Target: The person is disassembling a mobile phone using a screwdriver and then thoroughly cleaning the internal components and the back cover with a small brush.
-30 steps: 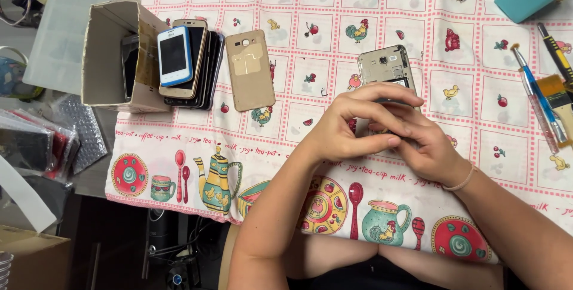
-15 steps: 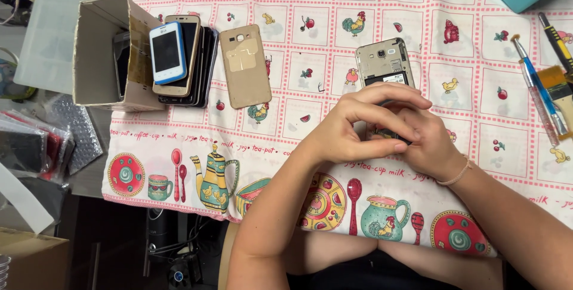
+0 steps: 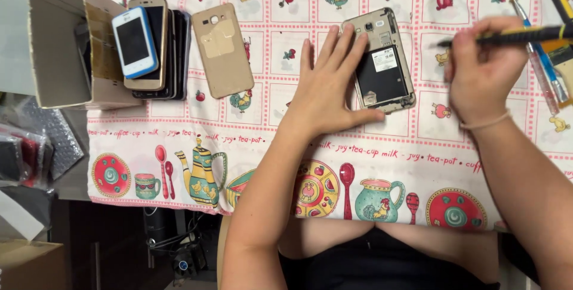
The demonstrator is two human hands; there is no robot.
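Note:
A gold phone [image 3: 382,63] lies face down on the patterned tablecloth [image 3: 262,147] with its back cover off and its black battery showing. My left hand [image 3: 328,90] rests flat beside it, fingers spread, touching its left and lower edges. My right hand [image 3: 483,72] is to the phone's right, closed around a black and yellow screwdriver [image 3: 507,36] whose tip points left toward the phone. The removed gold back cover [image 3: 222,50] lies further left.
A stack of phones [image 3: 149,48], a white and blue one on top, leans out of an open cardboard box [image 3: 59,45] at the left. Several more tools [image 3: 549,69] lie at the right edge. Bubble wrap and clutter sit off the table's left side.
Both hands were clasped together below the phone. Now they have parted: the left lies flat by the phone and the right has picked up the screwdriver.

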